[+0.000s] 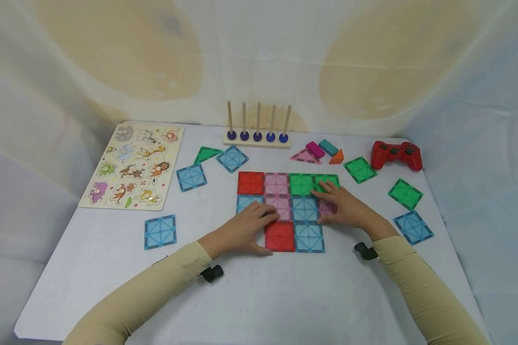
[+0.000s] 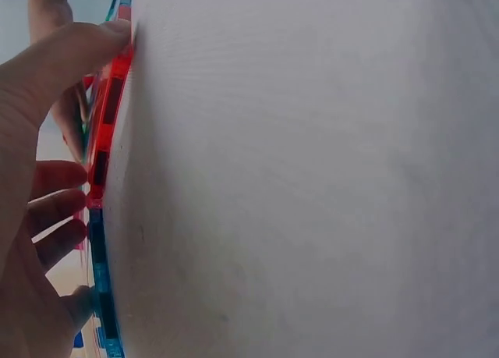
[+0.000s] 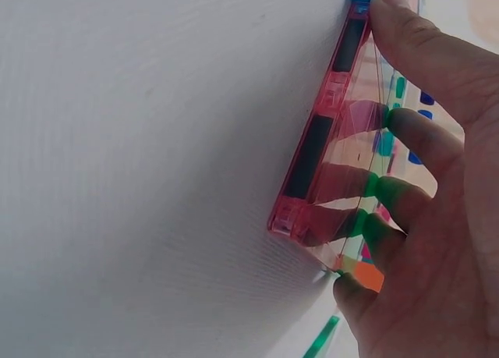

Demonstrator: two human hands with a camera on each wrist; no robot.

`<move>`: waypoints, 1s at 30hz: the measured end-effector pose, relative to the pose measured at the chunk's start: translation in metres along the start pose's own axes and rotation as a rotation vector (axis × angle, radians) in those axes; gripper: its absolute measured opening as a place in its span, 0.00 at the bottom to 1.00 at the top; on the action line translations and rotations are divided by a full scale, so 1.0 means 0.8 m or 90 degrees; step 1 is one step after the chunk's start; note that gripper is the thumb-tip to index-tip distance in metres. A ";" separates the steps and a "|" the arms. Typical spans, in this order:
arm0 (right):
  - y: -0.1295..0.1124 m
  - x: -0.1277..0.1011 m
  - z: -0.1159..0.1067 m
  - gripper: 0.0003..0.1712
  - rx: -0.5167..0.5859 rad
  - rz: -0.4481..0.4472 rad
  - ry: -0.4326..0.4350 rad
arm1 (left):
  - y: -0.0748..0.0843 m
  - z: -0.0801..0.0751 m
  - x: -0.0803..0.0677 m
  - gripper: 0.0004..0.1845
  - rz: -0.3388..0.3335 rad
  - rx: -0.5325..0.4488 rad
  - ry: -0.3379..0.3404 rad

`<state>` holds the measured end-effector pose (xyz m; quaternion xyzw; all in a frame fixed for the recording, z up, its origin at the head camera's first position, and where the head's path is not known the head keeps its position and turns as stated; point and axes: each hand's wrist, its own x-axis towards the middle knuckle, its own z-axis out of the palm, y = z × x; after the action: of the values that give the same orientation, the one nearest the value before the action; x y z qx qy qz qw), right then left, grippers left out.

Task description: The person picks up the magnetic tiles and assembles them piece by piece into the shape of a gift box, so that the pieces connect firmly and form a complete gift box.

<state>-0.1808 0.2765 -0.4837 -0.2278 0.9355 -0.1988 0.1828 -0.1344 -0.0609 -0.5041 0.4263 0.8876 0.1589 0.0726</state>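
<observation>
Flat magnetic tiles lie joined edge to edge in rows on the table. My left hand (image 1: 248, 229) rests on the left part, its fingers over a blue tile (image 1: 246, 201) and a pink tile (image 1: 282, 207). Its thumb touches the edge of the lower red tile (image 2: 113, 101). Fingers of my right hand (image 1: 345, 207) lie spread and fairly straight over the right-end green tile (image 1: 333, 180) and a pink tile (image 3: 304, 167), while its thumb reaches the neighbouring blue tile (image 1: 305, 209). Another blue tile (image 1: 309, 237) ends the bottom row. Neither hand lifts a tile.
Loose blue tiles (image 1: 160, 232) and green tiles (image 1: 406, 194) lie around both sides. An animal puzzle board (image 1: 131, 167) sits at the left. Behind stand a peg rack (image 1: 256, 143), small blocks (image 1: 329, 147) and a red game controller (image 1: 396, 154).
</observation>
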 end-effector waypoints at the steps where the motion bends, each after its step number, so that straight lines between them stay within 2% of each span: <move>1: 0.001 0.000 0.001 0.53 0.000 -0.002 0.000 | 0.000 0.000 0.000 0.52 -0.001 0.001 -0.005; 13: -0.001 -0.006 0.004 0.54 -0.006 -0.010 0.003 | -0.003 0.000 0.000 0.50 0.012 0.036 -0.015; 22: -0.012 -0.012 0.011 0.53 -0.016 -0.010 0.005 | -0.013 -0.004 0.003 0.49 -0.032 0.015 -0.005; 26: -0.019 -0.015 0.015 0.53 -0.029 -0.019 0.010 | -0.021 -0.009 0.005 0.51 -0.057 -0.001 -0.007; 30: -0.018 -0.017 0.014 0.48 -0.039 -0.012 0.033 | -0.028 -0.012 0.006 0.54 -0.079 0.004 -0.023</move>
<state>-0.1596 0.2681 -0.4838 -0.2371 0.9434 -0.1772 0.1495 -0.1566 -0.0721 -0.5027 0.3731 0.9115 0.1434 0.0966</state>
